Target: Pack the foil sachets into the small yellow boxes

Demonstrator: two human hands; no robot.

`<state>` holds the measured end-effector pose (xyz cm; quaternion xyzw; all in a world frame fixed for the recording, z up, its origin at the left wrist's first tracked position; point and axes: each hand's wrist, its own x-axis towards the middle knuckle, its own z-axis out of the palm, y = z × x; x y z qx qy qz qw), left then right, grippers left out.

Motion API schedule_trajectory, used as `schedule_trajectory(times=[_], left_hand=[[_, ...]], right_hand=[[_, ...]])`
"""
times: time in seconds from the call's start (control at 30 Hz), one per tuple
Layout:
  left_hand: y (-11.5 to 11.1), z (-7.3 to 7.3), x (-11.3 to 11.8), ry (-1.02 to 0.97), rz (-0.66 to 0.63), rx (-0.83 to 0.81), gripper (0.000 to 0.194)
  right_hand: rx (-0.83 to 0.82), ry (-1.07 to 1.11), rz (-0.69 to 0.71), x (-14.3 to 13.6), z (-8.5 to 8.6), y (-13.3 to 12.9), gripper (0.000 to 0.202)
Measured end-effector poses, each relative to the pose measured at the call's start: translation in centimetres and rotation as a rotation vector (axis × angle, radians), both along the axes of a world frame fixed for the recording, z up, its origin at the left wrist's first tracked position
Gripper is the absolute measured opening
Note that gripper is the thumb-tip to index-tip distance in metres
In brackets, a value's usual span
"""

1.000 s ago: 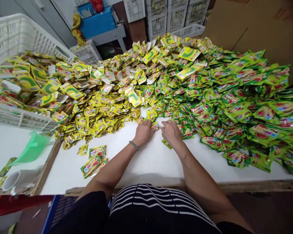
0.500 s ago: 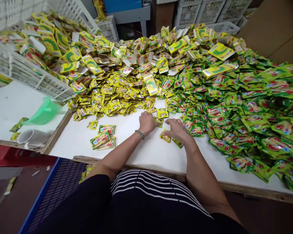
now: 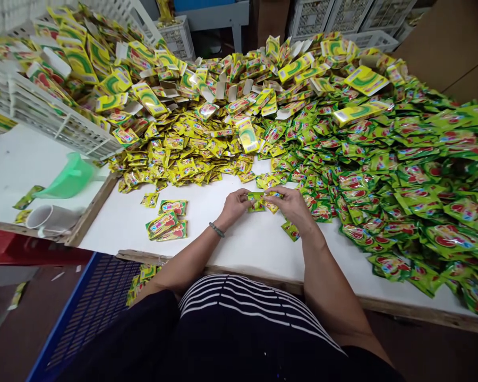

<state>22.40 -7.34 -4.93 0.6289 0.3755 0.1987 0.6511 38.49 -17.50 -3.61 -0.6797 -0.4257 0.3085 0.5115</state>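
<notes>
A small green sachet (image 3: 256, 203) is pinched between both hands above the white tabletop. My left hand (image 3: 234, 208), with a beaded bracelet at the wrist, is closed on its left end. Thumb and fingers of my right hand (image 3: 293, 208) are closed at its right end. Beneath the right fingers a yellow sachet (image 3: 272, 207) is partly hidden. Another green sachet (image 3: 290, 230) lies by the right wrist. To the left, several small flat boxes (image 3: 162, 225) with fruit pictures rest in an overlapping group, near a single yellow sachet (image 3: 150, 199).
Behind the hands are heaps of yellow sachets (image 3: 183, 168), green sachets (image 3: 410, 175) and open-ended boxes (image 3: 298, 68). A white crate (image 3: 63, 125) tips its boxes out at left. A green scoop (image 3: 69, 178) and a white mug (image 3: 51, 218) stand beyond a wooden edge. A blue basket (image 3: 85, 307) sits below.
My hands have come together around a green sachet, the left lowering slightly and the right fingers closing from a spread pose. The box group has not been moved by the hands.
</notes>
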Motion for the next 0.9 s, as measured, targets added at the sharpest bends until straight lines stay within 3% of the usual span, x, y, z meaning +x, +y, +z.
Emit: schedule_trajectory(times=[0.23,0.43,0.57,0.73,0.9], left_hand=[[-0.8,-0.1,0.1,-0.172,0.047,-0.195,0.036],[-1.0,0.5,-0.1,-0.315,0.188,-0.27,0.037],[-1.5,0.7,0.3,-0.368,0.221,-0.309,0.043],[-1.3,1.0,0.7,-0.384,0.234,-0.317,0.052],[-0.1,1.6,0.4,-0.328,0.137,-0.275,0.049]], right_hand=[[0.021,0.28,0.046,-1.2,-1.0,0.7,0.042],[0.006,0.218,-0.29,-3.2,-1.6,1.6,0.041],[0.03,0.06,-0.409,-4.2,-1.9,1.8,0.037],[0.052,0.059,-0.381,-4.7,-2.1,2.0,0.04],[0.076,0.219,-0.125,-3.9,-2.0,1.8,0.048]])
